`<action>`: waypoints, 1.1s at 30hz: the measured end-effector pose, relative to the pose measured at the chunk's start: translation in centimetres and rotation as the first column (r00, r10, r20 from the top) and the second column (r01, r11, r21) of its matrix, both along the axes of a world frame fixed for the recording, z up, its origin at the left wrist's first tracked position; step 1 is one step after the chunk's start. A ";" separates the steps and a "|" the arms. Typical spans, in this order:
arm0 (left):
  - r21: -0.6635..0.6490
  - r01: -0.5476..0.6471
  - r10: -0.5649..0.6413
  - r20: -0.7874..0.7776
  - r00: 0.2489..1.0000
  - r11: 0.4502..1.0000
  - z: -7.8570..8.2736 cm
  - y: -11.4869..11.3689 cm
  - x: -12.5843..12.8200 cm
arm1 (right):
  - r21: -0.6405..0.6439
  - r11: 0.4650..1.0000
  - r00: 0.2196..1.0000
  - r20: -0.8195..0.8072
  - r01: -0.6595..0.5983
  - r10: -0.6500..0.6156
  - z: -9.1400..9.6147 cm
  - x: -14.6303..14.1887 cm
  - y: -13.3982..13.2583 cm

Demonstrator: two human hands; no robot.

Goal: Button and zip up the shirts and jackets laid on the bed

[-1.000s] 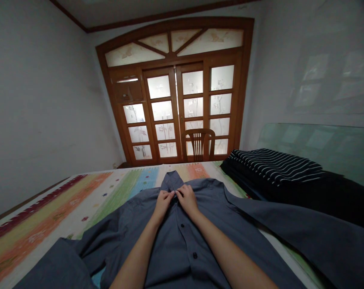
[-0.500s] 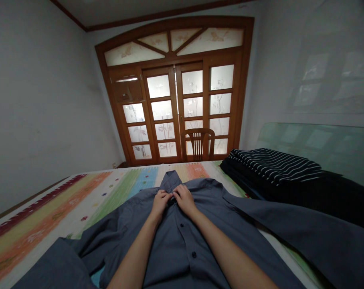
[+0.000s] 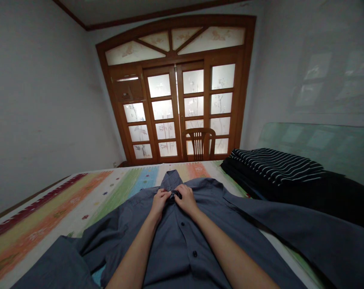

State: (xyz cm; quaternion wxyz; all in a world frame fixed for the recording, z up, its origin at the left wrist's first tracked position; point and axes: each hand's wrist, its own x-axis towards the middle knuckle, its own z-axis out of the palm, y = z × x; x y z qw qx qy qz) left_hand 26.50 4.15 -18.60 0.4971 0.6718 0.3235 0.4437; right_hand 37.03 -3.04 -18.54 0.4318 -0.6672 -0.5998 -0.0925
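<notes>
A dark grey-blue button-up shirt [image 3: 166,249] lies front up across the bed, its collar [image 3: 171,180] pointing away from me and its sleeves spread to both sides. At the top of the placket, just below the collar, my left hand [image 3: 161,202] pinches the shirt's edge. My right hand [image 3: 185,198] grips the other side of the same spot, with thumb and fingers curled round the cloth. A small dark gap shows between the two hands. Lower on the placket, two dark buttons [image 3: 194,253] are visible. The fingertips partly hide what they hold.
A striped bedspread [image 3: 110,188] covers the bed under the shirt. To the right is a pile of dark clothes with a black-and-white striped garment [image 3: 275,164] on top, near a pale green headboard [image 3: 320,140]. Beyond the bed stand a wooden chair [image 3: 198,134] and glazed wooden doors.
My hands have parted slightly at the fingertips, the right one shifting a little right, and a dark gap has opened between them. The shirt lies nearly as before.
</notes>
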 end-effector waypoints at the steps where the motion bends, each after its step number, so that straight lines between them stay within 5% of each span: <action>1: 0.001 0.004 -0.004 0.000 1.000 1.000 0.0 0.0 0.0 | 0.001 1.000 1.000 -0.002 -0.004 0.004 0.0 0.0 0.0; 17: 0.117 0.069 -0.049 -0.168 0.985 0.991 0.8 -0.3 -0.4 | 0.017 1.000 1.000 -0.024 -0.018 0.019 -0.2 0.0 0.1; 26: 0.293 0.084 0.042 -0.398 0.916 0.952 0.9 0.1 -0.4 | 0.017 0.997 0.997 0.023 -0.070 0.070 -0.6 0.4 0.1; 33: 0.304 0.155 0.009 -0.476 0.880 0.940 0.9 0.7 -0.6 | 0.022 0.999 0.998 0.046 -0.039 0.038 -0.5 0.2 -0.1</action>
